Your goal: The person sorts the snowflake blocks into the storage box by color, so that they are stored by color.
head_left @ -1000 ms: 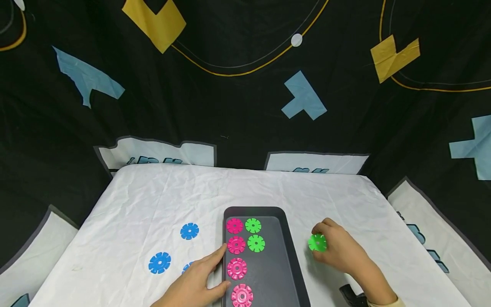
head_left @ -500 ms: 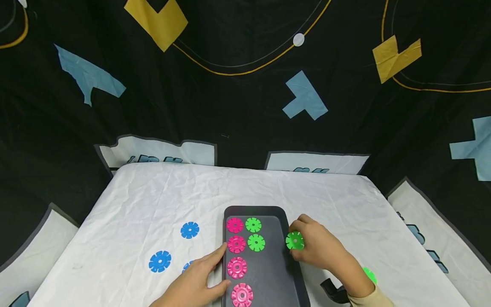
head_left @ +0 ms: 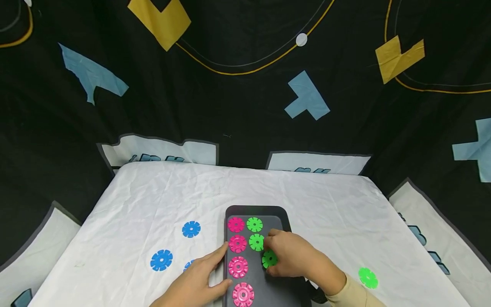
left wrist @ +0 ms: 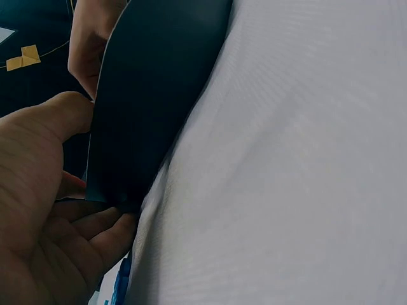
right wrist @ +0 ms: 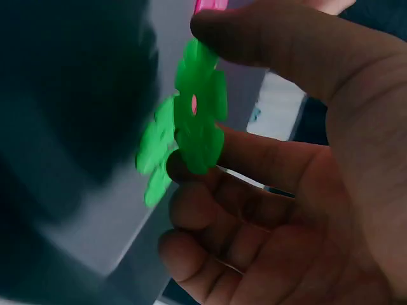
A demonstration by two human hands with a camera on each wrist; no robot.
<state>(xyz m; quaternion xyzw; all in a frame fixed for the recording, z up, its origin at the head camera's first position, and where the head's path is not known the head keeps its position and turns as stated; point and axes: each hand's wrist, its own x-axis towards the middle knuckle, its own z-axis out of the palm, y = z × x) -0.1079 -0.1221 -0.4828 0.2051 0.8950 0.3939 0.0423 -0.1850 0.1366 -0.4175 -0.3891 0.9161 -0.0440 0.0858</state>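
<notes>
My right hand (head_left: 297,256) pinches a green notched flower-shaped disc (head_left: 270,259) by its edge over the dark baking tray (head_left: 256,209). In the right wrist view, thumb and fingertips grip that disc, with green discs (right wrist: 154,143) on the tray behind it. Two green discs (head_left: 256,241) lie at the tray's far end, beside a column of several pink discs (head_left: 238,267). My left hand (head_left: 199,279) rests against the tray's left rim, its index finger and thumb extended. The left wrist view shows its thumb and fingers at the tray's dark side wall (left wrist: 152,95).
Several blue discs (head_left: 161,260) lie on the white cloth (head_left: 126,204) left of the tray, one partly behind my left hand. Another green disc (head_left: 368,278) lies on the right. A black curtain (head_left: 238,115) hangs behind the table.
My right hand has carried the green disc leftward from the cloth to over the tray, uncovering another green disc at right. My left hand has stayed at the rim.
</notes>
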